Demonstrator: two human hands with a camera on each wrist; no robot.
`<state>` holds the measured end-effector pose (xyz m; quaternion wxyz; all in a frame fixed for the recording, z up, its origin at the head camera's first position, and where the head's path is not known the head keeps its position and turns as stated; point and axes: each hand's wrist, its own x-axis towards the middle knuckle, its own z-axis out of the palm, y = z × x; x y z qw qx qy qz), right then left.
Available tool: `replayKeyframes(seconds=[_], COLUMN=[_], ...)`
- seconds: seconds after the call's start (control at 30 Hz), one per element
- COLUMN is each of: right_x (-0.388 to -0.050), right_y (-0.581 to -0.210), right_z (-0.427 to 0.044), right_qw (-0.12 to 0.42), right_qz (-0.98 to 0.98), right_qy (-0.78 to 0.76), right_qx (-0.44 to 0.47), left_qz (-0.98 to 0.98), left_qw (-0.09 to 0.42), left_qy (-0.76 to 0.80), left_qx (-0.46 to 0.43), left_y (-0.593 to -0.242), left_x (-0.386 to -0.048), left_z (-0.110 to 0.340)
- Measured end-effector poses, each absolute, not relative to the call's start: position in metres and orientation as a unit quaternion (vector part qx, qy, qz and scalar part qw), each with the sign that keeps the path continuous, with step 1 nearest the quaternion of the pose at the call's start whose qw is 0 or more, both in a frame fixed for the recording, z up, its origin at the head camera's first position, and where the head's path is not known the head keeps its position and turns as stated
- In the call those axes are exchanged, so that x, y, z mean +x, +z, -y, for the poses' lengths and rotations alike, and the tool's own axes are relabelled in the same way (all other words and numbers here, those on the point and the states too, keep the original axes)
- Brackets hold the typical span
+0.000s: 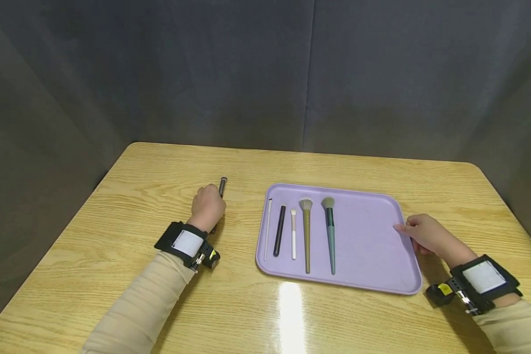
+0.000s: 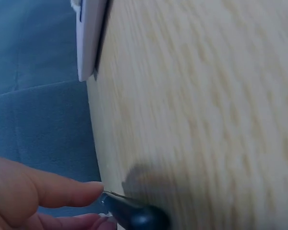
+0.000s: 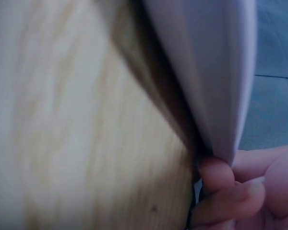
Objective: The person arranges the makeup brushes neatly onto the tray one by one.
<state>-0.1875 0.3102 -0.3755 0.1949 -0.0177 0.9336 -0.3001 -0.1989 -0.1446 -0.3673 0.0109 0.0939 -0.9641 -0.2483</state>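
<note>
My left hand (image 1: 208,202) grips a slim dark brush-like stick (image 1: 222,187) left of the lilac tray (image 1: 371,231). Its far end pokes out past the fingers. In the left wrist view, thumb and fingertips pinch near the rounded dark end (image 2: 144,218); the hand hides the middle. My right hand (image 1: 426,233) holds the tray's right rim, thumb on top and other fingers curled below. Side by side on the tray lie a thin white angled brush (image 1: 267,231), a black-handled brush (image 1: 280,231), a short white brush (image 1: 294,236), an olive brush (image 1: 307,236) and a green brush (image 1: 330,236).
Everything is on a wooden table (image 1: 114,236) with rounded far corners. A dark grey curtain (image 1: 247,73) hangs behind it. A bright light reflection (image 1: 291,314) shows in front of the tray. Both wrists wear strapped cameras.
</note>
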Motion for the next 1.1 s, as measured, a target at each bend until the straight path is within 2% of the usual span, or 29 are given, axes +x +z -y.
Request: replayKeyframes(seconds=[0.63,1.1], right_x=[-0.188,-0.188], right_y=[-0.377,-0.377], right_z=[-0.310,-0.311], right_qw=[0.196,0.200], right_qz=[-0.934,-0.935], right_qy=[-0.297,-0.293], right_qx=[-0.015,-0.017], left_qz=[0.976,0.950], left_qw=[-0.061,-0.064], left_qy=[-0.182,-0.288], left_qx=[0.104,0.103], left_y=[-0.366,-0.364], left_x=[-0.211,-0.203], left_z=[0.133,0.136])
